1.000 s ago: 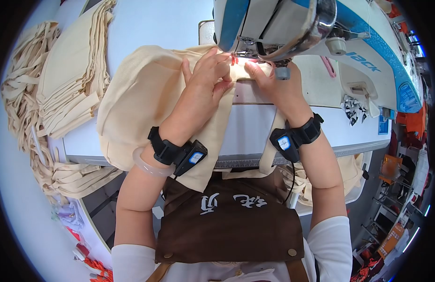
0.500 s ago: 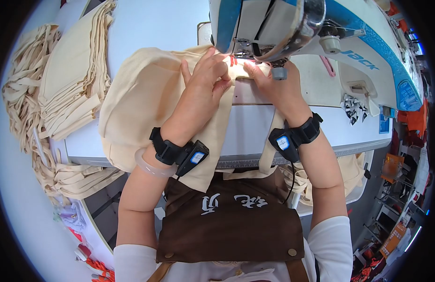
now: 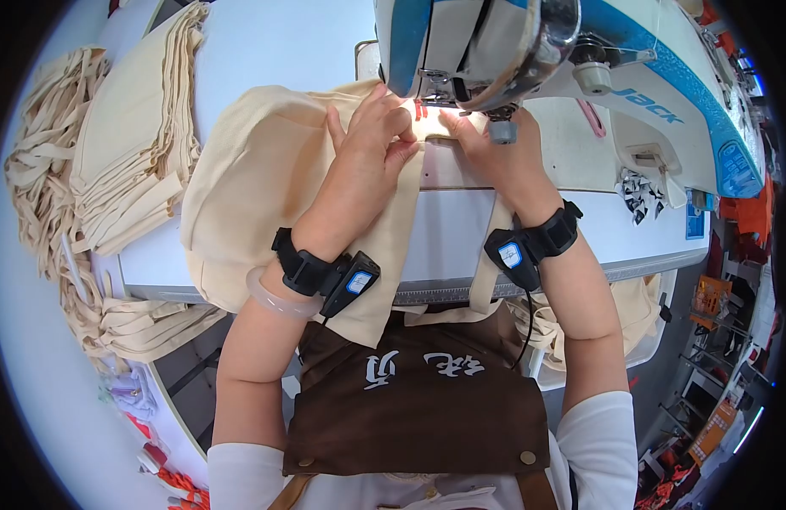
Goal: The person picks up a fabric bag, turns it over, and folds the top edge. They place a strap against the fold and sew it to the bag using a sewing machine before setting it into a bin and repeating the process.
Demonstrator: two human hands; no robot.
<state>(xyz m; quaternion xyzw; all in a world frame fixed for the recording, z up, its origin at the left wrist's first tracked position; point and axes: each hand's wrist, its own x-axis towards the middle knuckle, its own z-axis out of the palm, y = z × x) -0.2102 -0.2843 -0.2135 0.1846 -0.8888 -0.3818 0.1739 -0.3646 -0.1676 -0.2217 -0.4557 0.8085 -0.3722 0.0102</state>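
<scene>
A cream cloth piece [image 3: 257, 187] lies under the head of the sewing machine [image 3: 478, 51] and hangs over the table's front edge. My left hand [image 3: 371, 136] pinches its edge left of the needle area, thumb and index finger together. On the other side, my right hand [image 3: 499, 153] presses thumb and fingers on the cloth by the presser foot, its fingers partly behind the machine head. A cream strap [image 3: 488, 272] hangs down below my right hand. Small red marks [image 3: 421, 109] show at the bright spot under the needle.
Stacked cream cloth panels [image 3: 138, 127] and bundled straps [image 3: 48, 161] lie at the left. More straps [image 3: 155, 327] hang below them. Pink tweezers [image 3: 592, 118] and a black-and-white crumpled piece [image 3: 641, 195] rest right of the machine. Cream cloth [image 3: 627, 319] sits below the table at the right.
Both hands hold nearly the same pose. The view has shifted very slightly; no object has clearly moved.
</scene>
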